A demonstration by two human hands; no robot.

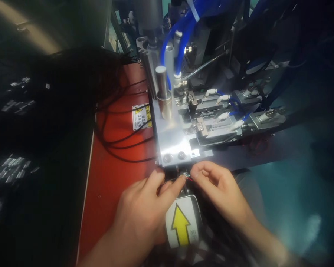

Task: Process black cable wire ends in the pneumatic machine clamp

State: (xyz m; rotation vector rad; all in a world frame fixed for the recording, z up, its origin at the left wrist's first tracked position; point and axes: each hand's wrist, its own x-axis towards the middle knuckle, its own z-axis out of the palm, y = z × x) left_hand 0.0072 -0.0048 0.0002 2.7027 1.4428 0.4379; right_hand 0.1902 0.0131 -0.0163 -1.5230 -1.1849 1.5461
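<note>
At the front edge of a bright metal plate [169,139] my two hands meet. My left hand [144,202] is closed, its thumb and fingertip pinching the end of a thin cable with fine coloured wires [188,178]. Those wires, red and green among them, stick out towards my right hand [218,185], which pinches with thumb and forefinger at their tips. Just below the hands sits a white label with a yellow arrow [181,224]. The exact wire ends are too small to make out.
An orange-red panel [111,178] lies left, crossed by black cables [125,148] and bearing a warning sticker [141,116]. A metal post [163,89], blue air hoses [180,33] and pneumatic cylinders [211,129] rise behind. Small shiny pieces [9,170] lie on a dark surface far left.
</note>
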